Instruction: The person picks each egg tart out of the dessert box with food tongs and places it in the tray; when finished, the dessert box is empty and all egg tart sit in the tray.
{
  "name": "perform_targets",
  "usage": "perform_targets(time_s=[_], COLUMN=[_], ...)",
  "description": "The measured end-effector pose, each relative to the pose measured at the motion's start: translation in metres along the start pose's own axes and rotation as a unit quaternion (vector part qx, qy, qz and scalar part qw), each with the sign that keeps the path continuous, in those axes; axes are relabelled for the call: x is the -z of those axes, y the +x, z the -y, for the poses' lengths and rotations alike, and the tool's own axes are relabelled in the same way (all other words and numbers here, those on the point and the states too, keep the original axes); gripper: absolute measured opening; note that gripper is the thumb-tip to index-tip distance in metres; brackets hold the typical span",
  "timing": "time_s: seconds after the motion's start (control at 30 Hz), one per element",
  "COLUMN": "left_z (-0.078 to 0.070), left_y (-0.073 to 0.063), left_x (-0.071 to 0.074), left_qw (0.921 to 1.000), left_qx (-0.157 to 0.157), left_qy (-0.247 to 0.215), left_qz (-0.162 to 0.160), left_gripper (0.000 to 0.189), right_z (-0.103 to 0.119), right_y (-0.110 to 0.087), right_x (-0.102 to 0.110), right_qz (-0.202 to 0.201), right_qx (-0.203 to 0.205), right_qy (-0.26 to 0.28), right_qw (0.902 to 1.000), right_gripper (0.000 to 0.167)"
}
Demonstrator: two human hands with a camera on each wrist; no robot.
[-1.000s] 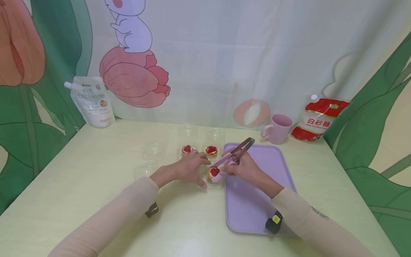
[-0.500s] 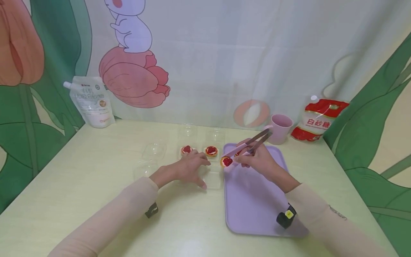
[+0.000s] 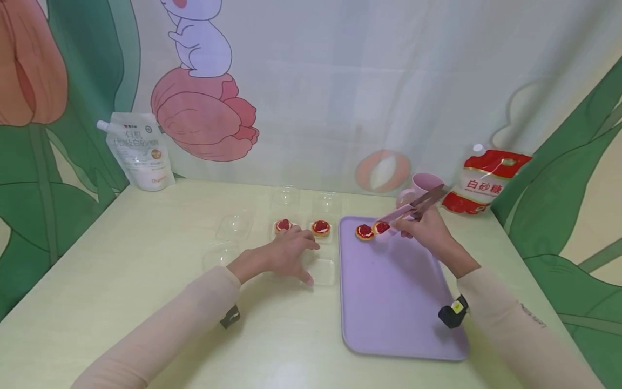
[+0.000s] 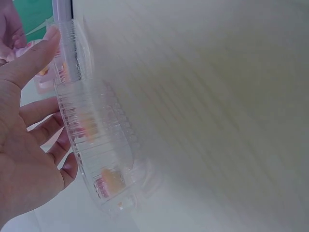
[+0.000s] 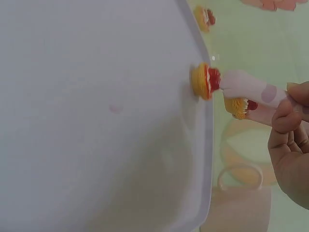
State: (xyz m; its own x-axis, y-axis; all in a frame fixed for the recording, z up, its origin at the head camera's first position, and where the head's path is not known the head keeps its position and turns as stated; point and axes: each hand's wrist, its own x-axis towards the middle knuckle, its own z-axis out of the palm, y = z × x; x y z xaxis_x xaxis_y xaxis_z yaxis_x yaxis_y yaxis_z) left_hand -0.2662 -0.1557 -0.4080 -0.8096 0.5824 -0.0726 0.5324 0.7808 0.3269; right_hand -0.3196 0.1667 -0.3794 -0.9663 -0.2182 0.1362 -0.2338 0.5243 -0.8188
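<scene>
My right hand (image 3: pixel 427 224) holds a pair of tongs (image 3: pixel 405 210) with pink tips and metal arms. A small berry tart (image 5: pixel 236 107) sits between the tong tips above the far part of the purple tray (image 3: pixel 389 302). Right beside it, another berry tart (image 3: pixel 364 232) stands on the tray. My left hand (image 3: pixel 286 251) rests by a clear plastic box (image 3: pixel 323 271), its thumb and fingers apart and lightly bent around the near-left side. Behind that hand, two tarts, a right one (image 3: pixel 320 228) and a left one (image 3: pixel 283 226), sit in clear boxes with raised lids.
More clear plastic boxes (image 3: pixel 235 227) stand to the left. A pink mug (image 3: pixel 425 182) is behind the tray, next to a red and white sugar bag (image 3: pixel 486 181). A white spouted pouch (image 3: pixel 141 154) stands at the back left.
My right hand has lifted a tart with the tongs out of the clear box and carried it right, over the tray beside the other tart. The left hand has stayed in place.
</scene>
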Motion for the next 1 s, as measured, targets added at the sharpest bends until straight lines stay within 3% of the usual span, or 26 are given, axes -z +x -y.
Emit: perform_targets(time_s=[0.27,0.5,0.77,1.0], left_z=[0.002,0.002,-0.001,0.000], left_y=[0.001,0.001,0.000,0.000], left_x=[-0.001,-0.002,0.001,0.001], left_qw=[1.0000,1.0000,1.0000,1.0000], left_qx=[-0.002,-0.001,0.000,-0.002], left_qy=[-0.003,-0.004,-0.005,0.001], left_qz=[0.001,0.000,0.005,0.006], left_gripper=[0.077,0.077,0.077,0.077], right_z=[-0.014,-0.024,-0.031,-0.033], right_y=[0.006,0.012,0.013,0.015], right_x=[0.006,0.007,0.006,0.004], right_qz=[-0.008,-0.018,-0.028,-0.039], right_qx=[-0.053,-0.055,-0.100,-0.116], right_qy=[-0.033,-0.031,-0.032,-0.041], right_qw=[0.9980,0.9979,0.9941,0.9917], right_gripper=[0.038,0.033,0.032,0.037])
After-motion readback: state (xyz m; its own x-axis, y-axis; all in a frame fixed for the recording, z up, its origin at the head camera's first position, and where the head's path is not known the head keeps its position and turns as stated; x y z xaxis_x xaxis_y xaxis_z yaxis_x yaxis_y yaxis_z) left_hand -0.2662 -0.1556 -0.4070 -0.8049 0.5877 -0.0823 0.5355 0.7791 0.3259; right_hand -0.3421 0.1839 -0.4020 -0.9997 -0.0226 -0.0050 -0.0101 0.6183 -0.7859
